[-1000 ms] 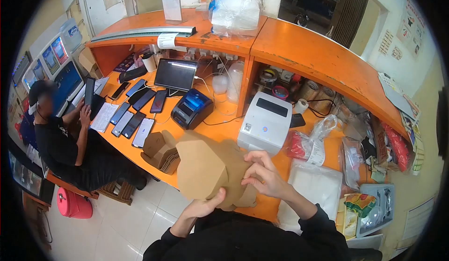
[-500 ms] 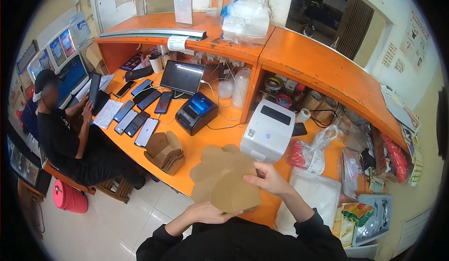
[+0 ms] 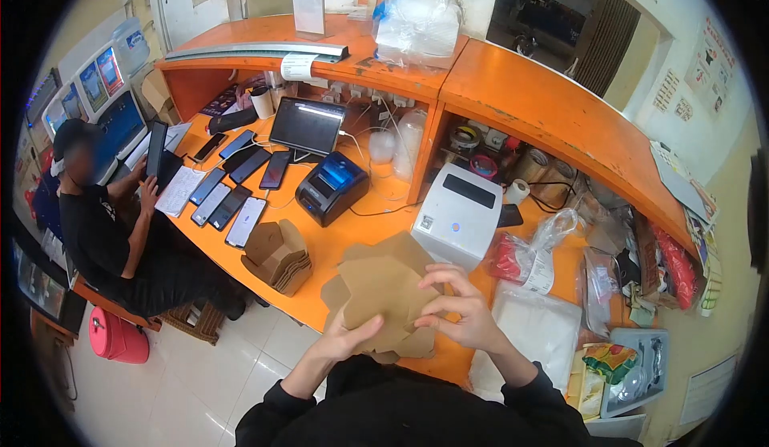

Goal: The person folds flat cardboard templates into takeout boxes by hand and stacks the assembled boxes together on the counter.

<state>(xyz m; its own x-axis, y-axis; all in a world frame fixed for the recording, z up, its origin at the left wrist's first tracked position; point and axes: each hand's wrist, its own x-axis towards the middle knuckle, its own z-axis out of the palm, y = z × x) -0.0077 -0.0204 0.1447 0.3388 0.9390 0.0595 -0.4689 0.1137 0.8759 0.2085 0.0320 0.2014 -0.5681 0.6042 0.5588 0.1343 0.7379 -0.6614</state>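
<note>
Brown cardboard blanks point(image 3: 383, 287), seemingly several in a loose stack with angled flaps, are held in front of my body over the desk edge. My left hand point(image 3: 343, 341) grips their lower left part, with the thumb on top. At the right side, my right hand point(image 3: 458, 309) has bent fingers pinching the edge of a flap. Left of the blanks, a nested stack of folded brown boxes point(image 3: 277, 258) stands on the orange desk point(image 3: 336, 239). A white label printer point(image 3: 456, 213) is just behind my right hand.
Several phones point(image 3: 247, 221), a tablet point(image 3: 308, 125) and a black receipt printer point(image 3: 332, 187) occupy the left desk. On the right are a plastic-wrapped bundle point(image 3: 525, 259), white plastic sheets point(image 3: 529, 327) and a grey tray point(image 3: 641, 367). A seated person point(image 3: 104, 231) holds a device at far left.
My right hand has shifted along the flap edge, and my left thumb now lies on top of the blanks. The blanks have turned and their flaps show differently. The view has moved slightly.
</note>
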